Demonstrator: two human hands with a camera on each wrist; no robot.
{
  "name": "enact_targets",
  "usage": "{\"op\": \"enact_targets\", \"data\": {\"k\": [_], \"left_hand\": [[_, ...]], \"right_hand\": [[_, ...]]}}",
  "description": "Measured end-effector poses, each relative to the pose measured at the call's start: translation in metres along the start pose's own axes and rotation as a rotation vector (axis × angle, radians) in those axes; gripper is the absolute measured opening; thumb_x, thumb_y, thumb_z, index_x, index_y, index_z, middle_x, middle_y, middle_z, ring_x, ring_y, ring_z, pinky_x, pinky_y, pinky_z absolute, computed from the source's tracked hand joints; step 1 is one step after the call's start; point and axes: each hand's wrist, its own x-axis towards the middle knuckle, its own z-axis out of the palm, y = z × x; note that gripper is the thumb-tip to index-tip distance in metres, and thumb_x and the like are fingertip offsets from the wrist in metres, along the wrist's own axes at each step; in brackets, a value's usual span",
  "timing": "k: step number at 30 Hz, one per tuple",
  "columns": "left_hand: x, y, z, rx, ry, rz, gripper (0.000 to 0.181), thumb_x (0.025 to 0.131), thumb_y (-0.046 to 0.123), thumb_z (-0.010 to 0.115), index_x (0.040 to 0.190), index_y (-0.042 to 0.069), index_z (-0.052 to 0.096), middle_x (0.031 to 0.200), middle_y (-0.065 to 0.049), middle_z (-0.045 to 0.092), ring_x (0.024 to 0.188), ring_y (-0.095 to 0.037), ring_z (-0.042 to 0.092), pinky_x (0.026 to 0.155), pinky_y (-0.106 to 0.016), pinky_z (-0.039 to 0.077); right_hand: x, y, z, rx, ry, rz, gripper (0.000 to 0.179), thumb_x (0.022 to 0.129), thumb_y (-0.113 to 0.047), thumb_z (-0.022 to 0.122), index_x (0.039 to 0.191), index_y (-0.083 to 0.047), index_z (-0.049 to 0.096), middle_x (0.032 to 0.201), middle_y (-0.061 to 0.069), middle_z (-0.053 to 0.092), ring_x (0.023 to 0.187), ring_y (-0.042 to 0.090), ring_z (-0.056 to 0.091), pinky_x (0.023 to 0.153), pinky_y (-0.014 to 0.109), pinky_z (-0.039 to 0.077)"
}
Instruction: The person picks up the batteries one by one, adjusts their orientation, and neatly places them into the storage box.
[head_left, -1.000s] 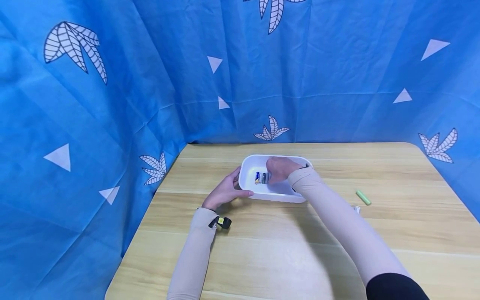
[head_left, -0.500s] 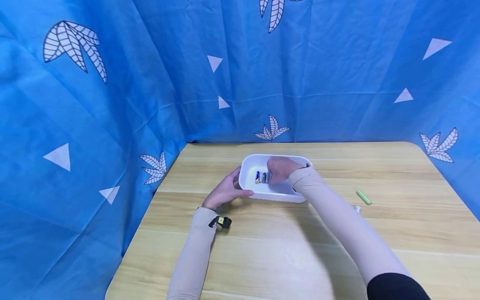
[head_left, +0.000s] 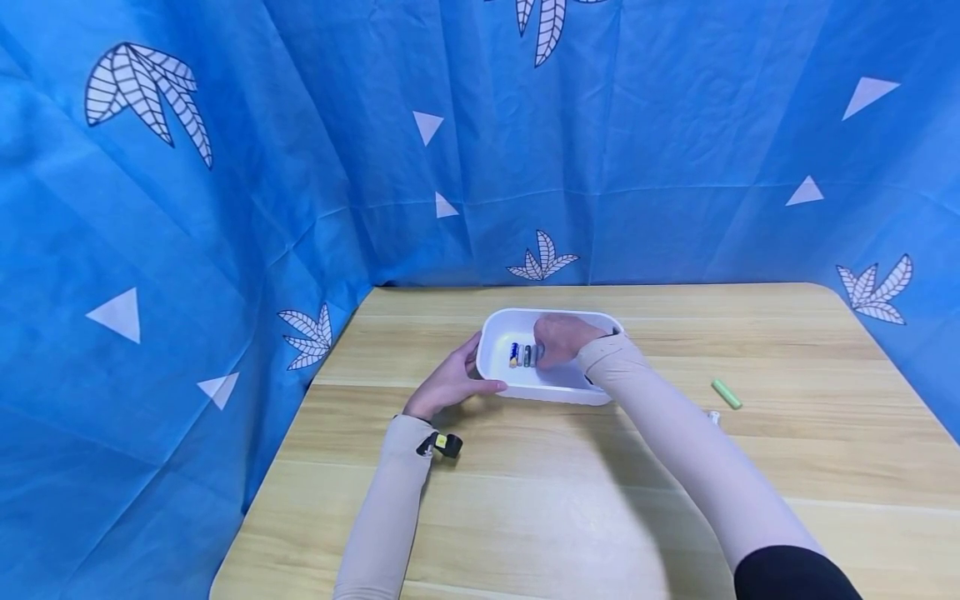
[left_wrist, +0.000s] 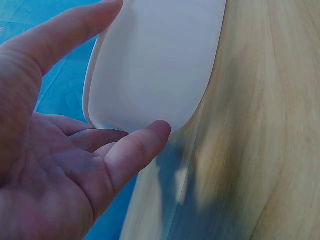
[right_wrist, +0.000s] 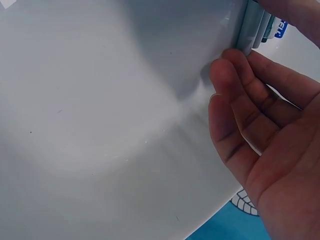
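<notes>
A white plastic bin (head_left: 558, 394) stands on the table. My left hand (head_left: 450, 383) holds its left end, the thumb on the near wall and the other fingers around the far corner. In the left wrist view the fingers and thumb touch the bin's outer wall (left_wrist: 155, 70). My right hand (head_left: 558, 337) reaches inside the bin. In the right wrist view it pinches a grey cylindrical battery (right_wrist: 248, 30) at the end of a row of batteries. A blue battery (head_left: 514, 355) and a dark battery (head_left: 528, 357) lie side by side left of the hand.
A light green cylinder (head_left: 726, 394) lies on the wooden table (head_left: 510, 517) to the right. Close by is a small white object (head_left: 713, 417), partly hidden by the right forearm. A blue patterned curtain (head_left: 480, 167) hangs behind and left of the table.
</notes>
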Motion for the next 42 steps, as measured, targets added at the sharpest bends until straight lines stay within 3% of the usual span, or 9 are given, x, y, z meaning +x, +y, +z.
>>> {"op": "enact_targets", "data": {"k": [30,36,42], "left_hand": [[0.001,-0.001,-0.001,-0.031,-0.020,0.022,0.121,0.072,0.040,0.095,0.166,0.030,0.020,0.165,0.005,0.042,0.153,-0.022,0.042,0.128,-0.049,0.032],[0.000,0.000,0.000,-0.023,-0.016,0.010,0.122,0.072,0.040,0.095,0.166,0.030,0.019,0.166,0.005,0.041,0.153,-0.022,0.042,0.127,-0.047,0.035],[-0.001,0.001,0.000,-0.010,-0.006,0.004,0.121,0.072,0.041,0.095,0.166,0.032,0.020,0.166,0.006,0.041,0.153,-0.022,0.042,0.128,-0.050,0.033]], "right_hand": [[-0.006,-0.004,0.000,-0.021,0.024,-0.005,0.026,0.079,-0.024,0.084,0.096,-0.009,0.072,0.089,0.003,0.068,0.078,0.017,0.058,0.070,0.026,0.052],[-0.007,-0.004,-0.006,0.009,-0.006,0.016,0.040,0.081,-0.028,0.083,0.112,-0.006,0.071,0.105,0.007,0.072,0.089,0.019,0.062,0.085,0.035,0.059],[-0.016,-0.009,-0.027,-0.043,0.012,-0.012,0.050,0.088,-0.033,0.080,0.125,-0.002,0.070,0.118,0.013,0.072,0.102,0.025,0.067,0.097,0.045,0.059]]}}
